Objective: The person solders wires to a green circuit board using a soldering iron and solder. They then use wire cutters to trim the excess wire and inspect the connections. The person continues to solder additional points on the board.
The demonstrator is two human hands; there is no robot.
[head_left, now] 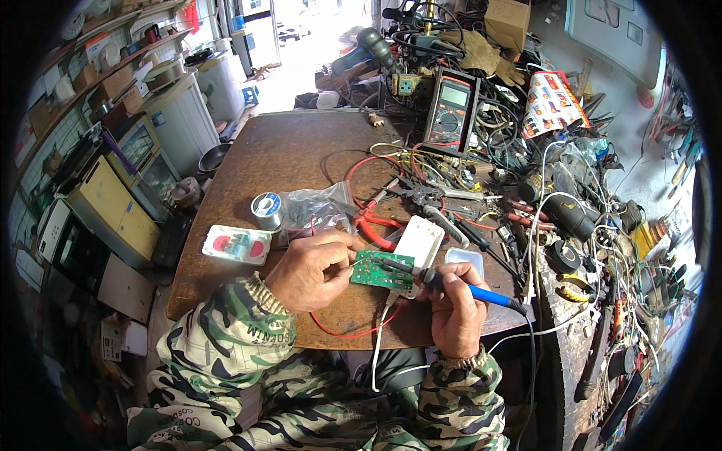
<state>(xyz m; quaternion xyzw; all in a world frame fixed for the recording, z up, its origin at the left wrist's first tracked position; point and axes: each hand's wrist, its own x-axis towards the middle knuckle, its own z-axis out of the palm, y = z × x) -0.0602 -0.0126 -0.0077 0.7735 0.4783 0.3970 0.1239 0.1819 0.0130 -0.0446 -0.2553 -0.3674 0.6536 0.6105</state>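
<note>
A soldering iron (pixel 485 294) with a blue handle is in my right hand (pixel 459 319), its fingers closed round the dark front part. Its tip reaches left over a green circuit board (pixel 368 277). My left hand (pixel 316 272) is pinched at the board's left edge; whether it grips the board or a thin wire I cannot make out. Behind the board, partly covered by it, lies an open white plastic case (pixel 419 238). A white cable (pixel 378 338) hangs from there over the table's front edge. A red wire (pixel 338 334) curves below my left hand.
On the brown table (pixel 278 146) stand a spool of solder (pixel 266 207), a clear plastic bag (pixel 320 208), a white cover (pixel 236 246) and red-handled pliers (pixel 378 231). A small clear tray (pixel 465 260) sits right. Beyond are a multimeter (pixel 451 113) and heaped tools and cables.
</note>
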